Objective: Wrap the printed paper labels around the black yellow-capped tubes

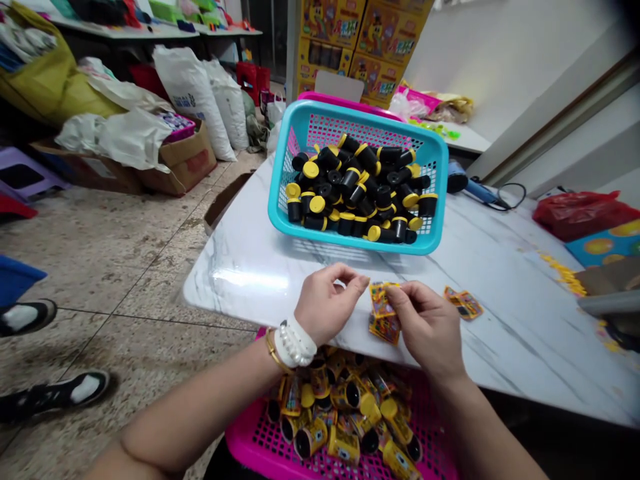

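My right hand [433,327] pinches some small yellow-orange printed labels [384,301] between thumb and fingers, above the near edge of the white marbled table. Just left of them is my left hand [333,300], its thumb and index finger closed together at the labels' edge. Whether anything is between those fingertips is too small to tell. A few more labels [465,304] lie on the table to the right of my right hand. Beyond my hands stands a turquoise basket [357,243] full of black tubs with yellow lids [353,177]. Below my forearms, a pink basket [250,437] holds several tubs wrapped in yellow labels [345,443].
On the table's right are a blue corded tool [480,192], a red plastic bag [585,213] and scattered yellow pieces [565,273]. Printed yellow cartons [377,40] stack up behind. White sacks [193,100] and a cardboard box [175,163] stand left; another person's shoes [83,390] show on the floor.
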{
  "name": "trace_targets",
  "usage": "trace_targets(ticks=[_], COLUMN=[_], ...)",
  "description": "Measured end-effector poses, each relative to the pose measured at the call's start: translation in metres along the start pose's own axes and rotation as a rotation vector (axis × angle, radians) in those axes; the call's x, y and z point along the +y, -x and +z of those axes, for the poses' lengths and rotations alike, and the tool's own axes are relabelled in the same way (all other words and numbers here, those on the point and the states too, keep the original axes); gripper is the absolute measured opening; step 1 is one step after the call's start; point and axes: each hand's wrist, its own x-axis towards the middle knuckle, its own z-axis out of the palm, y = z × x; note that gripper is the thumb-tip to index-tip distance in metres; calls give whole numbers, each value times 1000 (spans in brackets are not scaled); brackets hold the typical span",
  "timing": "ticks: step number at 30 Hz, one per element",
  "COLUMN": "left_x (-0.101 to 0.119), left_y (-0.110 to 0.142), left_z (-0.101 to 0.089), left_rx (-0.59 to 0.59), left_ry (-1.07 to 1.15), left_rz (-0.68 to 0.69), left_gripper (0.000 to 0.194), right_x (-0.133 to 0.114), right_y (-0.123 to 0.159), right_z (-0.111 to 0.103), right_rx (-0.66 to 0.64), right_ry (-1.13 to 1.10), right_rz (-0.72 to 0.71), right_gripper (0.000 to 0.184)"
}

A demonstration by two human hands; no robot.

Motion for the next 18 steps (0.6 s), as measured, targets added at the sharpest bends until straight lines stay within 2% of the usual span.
trace_targets(ticks=[2,7,13,18], left_x=[0,0,-1,-1], left_y=[10,31,29,30], left_z=[2,7,8,8], left_rx=[98,125,135,176], left_ry=[77,136,229,180], left_rz=[45,55,-28,85], left_gripper=[32,26,24,20], right_x=[-4,-6,-7,-1], right_y=[2,10,14,18], right_z=[5,9,8,13], right_rx=[88,112,141,126], right_ry=[57,58,85,75], right_rz=[-58,-115,-165,-229], right_gripper=[34,25,24,18])
